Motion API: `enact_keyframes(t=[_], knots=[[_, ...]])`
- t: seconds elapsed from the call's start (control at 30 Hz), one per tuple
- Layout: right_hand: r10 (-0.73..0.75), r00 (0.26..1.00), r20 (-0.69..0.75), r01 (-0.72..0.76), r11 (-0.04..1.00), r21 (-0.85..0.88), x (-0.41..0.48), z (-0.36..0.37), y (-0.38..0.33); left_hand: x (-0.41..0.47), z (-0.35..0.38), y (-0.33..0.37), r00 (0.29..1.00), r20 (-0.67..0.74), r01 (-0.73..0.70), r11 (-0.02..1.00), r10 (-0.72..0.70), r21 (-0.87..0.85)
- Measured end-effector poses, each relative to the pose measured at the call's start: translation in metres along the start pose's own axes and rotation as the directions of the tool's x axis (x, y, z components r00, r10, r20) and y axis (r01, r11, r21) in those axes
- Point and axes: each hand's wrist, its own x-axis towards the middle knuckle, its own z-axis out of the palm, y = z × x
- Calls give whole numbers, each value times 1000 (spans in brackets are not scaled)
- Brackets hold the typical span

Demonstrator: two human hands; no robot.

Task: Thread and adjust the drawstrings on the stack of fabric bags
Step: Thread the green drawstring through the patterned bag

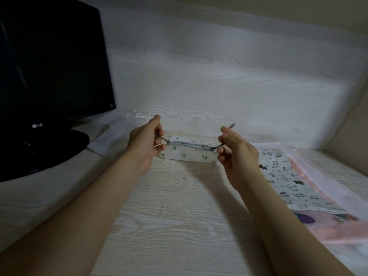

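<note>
Cactus-print bag (pixel 191 151) held above desk (pixel 179 216) btwn hands. L hand (pixel 144 140), R hand (pixel 235 150) each pinch dark drawstring (pixel 216 146) end — cloth light, floppy; grip cord near channel, not fabric.

Dim, soft picture; brighter patch upper right, wide-angle bending at edges.
</note>
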Motion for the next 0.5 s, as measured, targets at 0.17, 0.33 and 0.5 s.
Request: enact_keyframes(t=[0.17, 0.33, 0.5], knots=[[-289, 955, 65, 271, 767, -581, 3, 2, 16, -3, 0, 0, 999, -20, -45, 999, 45, -5], [-336, 894, 296, 399, 297, -867, 4, 0, 26, -1, -2, -2, 993, -55, -98, 990, 104, 106], [-269, 908, 321, 361, 114, -926, 10, -9, 32, -6, -3, -4, 924, -37, -302, 787, 380, 538]])
